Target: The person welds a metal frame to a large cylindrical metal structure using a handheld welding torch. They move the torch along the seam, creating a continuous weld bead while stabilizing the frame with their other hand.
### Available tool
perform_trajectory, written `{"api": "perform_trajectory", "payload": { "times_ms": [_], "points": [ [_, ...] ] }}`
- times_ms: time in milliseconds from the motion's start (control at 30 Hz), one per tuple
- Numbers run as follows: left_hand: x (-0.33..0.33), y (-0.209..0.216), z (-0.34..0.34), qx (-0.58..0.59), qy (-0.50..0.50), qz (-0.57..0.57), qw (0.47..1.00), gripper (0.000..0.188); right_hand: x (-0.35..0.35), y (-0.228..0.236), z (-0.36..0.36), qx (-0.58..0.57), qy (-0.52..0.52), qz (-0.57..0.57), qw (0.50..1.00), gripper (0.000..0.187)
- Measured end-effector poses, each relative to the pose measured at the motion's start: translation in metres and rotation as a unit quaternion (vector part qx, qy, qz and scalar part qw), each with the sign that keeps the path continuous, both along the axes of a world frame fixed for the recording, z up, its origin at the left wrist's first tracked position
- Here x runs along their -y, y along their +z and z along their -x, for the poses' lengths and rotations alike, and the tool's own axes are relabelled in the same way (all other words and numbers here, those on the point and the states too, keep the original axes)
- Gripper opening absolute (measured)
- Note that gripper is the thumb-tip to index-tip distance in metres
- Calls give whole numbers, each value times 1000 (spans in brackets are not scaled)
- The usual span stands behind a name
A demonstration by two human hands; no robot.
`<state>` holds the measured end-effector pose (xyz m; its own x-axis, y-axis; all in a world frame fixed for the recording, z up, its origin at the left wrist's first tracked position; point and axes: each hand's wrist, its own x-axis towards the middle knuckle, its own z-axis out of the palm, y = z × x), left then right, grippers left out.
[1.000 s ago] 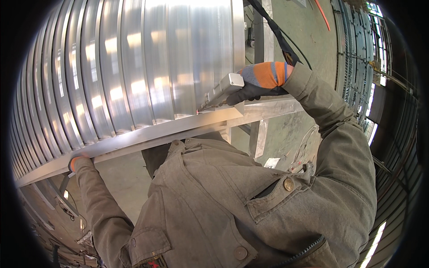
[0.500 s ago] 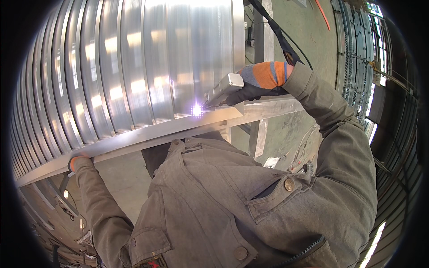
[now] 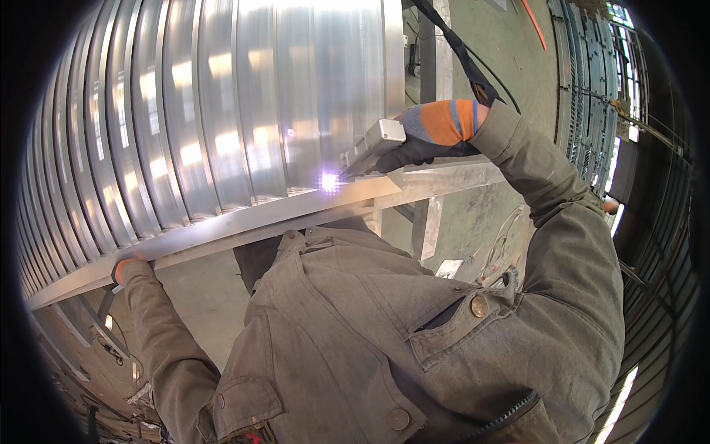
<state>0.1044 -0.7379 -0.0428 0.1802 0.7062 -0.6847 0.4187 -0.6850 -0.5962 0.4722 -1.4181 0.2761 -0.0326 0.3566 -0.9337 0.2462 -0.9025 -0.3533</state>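
In a gloved grip of orange, grey and black, my right hand (image 3: 433, 132) is closed around a welding torch (image 3: 386, 133) with a pale, boxy body. Its tip angles down and left to a bright violet-white spark (image 3: 329, 182). The spark burns where a ribbed, shiny metal panel (image 3: 255, 96) meets a flat metal edge strip (image 3: 244, 217). My left hand (image 3: 120, 269), also gloved, rests at the strip's near side farther left. Its fingers are mostly hidden by the sleeve and the strip.
A black cable (image 3: 462, 55) runs from the far side toward my right wrist. Metal frame legs (image 3: 429, 226) stand under the work. Racked metal lengths (image 3: 584, 81) are at the right. An orange hose (image 3: 534, 24) lies on the floor. Scattered parts (image 3: 137, 399) are at lower left.
The torch and spark have shifted slightly to the right along the seam with my right hand. A small rounded shape now shows beside my right sleeve. My left hand stays in place.
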Motion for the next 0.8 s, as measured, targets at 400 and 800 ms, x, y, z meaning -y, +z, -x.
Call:
{"api": "perform_trajectory", "payload": {
  "times_ms": [400,800],
  "points": [
    [-5,-6,10,7,7,-1,1000,68,4,6,-4,5,23,14,1000,50],
    [-15,-14,17,22,12,10,1000,70,14,8,-5,2,-1,13,1000,53]
  ]
}}
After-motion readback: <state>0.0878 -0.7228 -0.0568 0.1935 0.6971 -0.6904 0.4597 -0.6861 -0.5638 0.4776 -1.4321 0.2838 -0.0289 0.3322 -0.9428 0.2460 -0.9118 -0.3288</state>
